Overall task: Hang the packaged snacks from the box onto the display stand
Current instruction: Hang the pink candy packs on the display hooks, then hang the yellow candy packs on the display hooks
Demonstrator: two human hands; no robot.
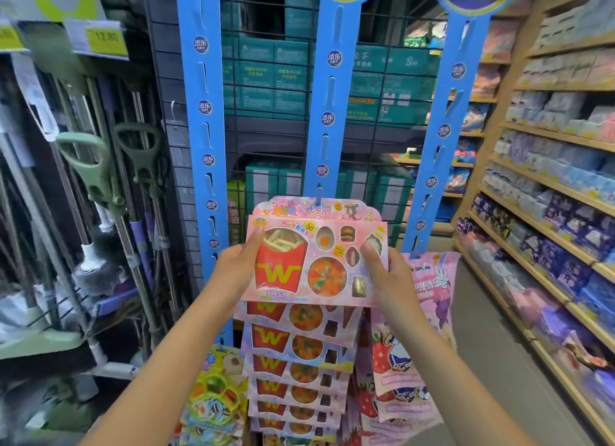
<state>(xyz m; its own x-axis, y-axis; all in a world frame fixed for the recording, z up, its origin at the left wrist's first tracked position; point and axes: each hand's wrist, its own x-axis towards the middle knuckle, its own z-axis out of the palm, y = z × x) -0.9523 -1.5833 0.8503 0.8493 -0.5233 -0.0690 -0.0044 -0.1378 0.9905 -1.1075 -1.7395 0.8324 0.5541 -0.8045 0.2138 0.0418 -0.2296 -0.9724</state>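
Note:
I hold a pink snack pack [312, 266] printed with red fries and a pizza in front of the middle blue hanging strip [327, 112]. My left hand [238, 266] grips its left edge and my right hand [387, 276] grips its right edge. Right behind it, another pink pack [316, 209] hangs on the strip's tab. Several same packs [299, 355] hang in a column below. The left blue strip [203, 119] carries a yellow pack [216, 392] low down. The right blue strip [449, 119] carries pink strawberry bags [409, 362]. No box is in view.
A wire grid panel [273, 62] stands behind the strips, with teal cartons [266, 89] stacked beyond it. Mops and green handles [100, 172] hang at the left. Wooden shelves [549, 186] full of packaged goods line the right side, with an aisle floor [492, 329] between.

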